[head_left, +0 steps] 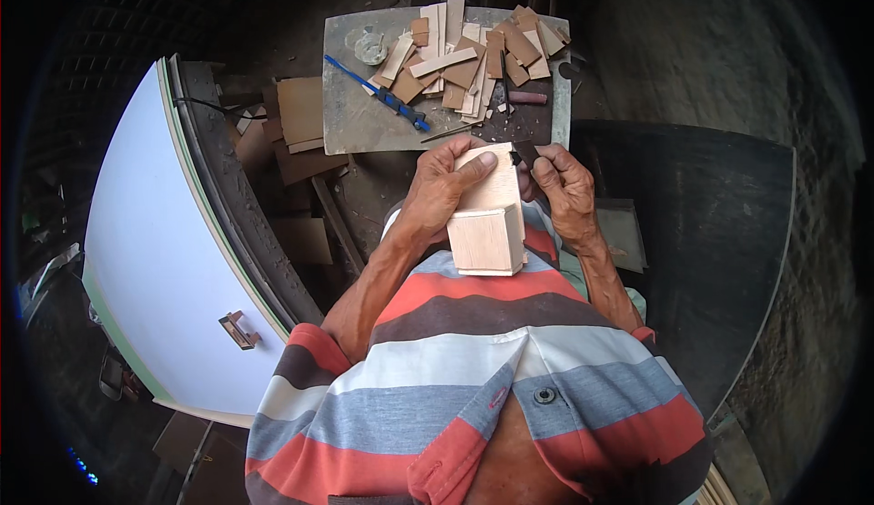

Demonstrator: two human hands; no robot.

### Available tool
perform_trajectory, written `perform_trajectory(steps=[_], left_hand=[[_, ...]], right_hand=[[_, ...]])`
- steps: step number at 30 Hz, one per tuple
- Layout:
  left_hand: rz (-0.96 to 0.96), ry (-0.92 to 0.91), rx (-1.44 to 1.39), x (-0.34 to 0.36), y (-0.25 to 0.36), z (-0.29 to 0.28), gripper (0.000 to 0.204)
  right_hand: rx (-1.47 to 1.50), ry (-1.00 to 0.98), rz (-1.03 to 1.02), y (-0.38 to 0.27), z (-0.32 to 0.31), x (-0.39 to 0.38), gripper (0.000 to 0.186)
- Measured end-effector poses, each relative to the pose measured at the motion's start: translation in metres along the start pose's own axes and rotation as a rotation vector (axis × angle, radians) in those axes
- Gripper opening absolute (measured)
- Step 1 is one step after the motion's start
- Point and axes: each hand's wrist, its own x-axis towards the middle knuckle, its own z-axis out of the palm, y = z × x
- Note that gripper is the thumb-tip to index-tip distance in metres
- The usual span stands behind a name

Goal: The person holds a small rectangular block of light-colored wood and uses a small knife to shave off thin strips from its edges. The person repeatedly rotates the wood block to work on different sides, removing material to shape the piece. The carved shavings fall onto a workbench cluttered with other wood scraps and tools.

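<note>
A pale wooden piece, a small box with a taller flat back board (482, 241), is held upright in front of my chest. My left hand (435, 188) grips the back board by its left edge, thumb pressed on the front face and fingers hidden behind. Pinched between the thumb and fingers of my right hand (568, 192) is a small dark flat piece (526, 152). It sits at the board's upper right edge, and whether it is a blade or an abrasive sheet I cannot make out.
Beyond my hands, a low worktable (346, 127) bears a pile of thin wood offcuts (469, 63), a blue strap with a black buckle (391, 100) and a reddish stick (528, 98). A large white panel (168, 259) stands at left, a dark board (701, 223) at right.
</note>
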Motion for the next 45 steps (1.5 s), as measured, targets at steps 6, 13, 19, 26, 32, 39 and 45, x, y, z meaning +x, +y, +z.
perform_trajectory(steps=[6,13,19,26,32,39,45], left_hand=[[0.268,0.252,0.306,0.004,0.006,-0.005,0.014],[0.526,0.348,0.551,0.016,0.019,-0.003,0.012],[0.628,0.43,0.704,0.013,0.007,-0.004,0.011],[0.553,0.431,0.729,0.0,-0.002,-0.01,0.012],[0.533,0.415,0.737,-0.005,-0.014,-0.014,0.012],[0.659,0.369,0.753,-0.005,-0.03,-0.015,0.011],[0.706,0.347,0.807,-0.008,-0.031,-0.006,0.011]], right_hand=[[-0.307,0.162,0.06,-0.029,0.008,0.006,0.017],[-0.94,0.128,-0.281,-0.072,0.029,0.018,0.017],[-1.041,0.091,-0.264,-0.064,0.04,0.014,0.018],[-1.005,0.042,-0.23,-0.058,0.041,0.003,0.015],[-0.998,-0.009,-0.157,-0.056,0.044,-0.003,0.015],[-1.096,-0.064,-0.084,-0.062,0.049,-0.005,0.015],[-1.105,-0.017,-0.106,-0.058,0.049,0.0,0.015]])
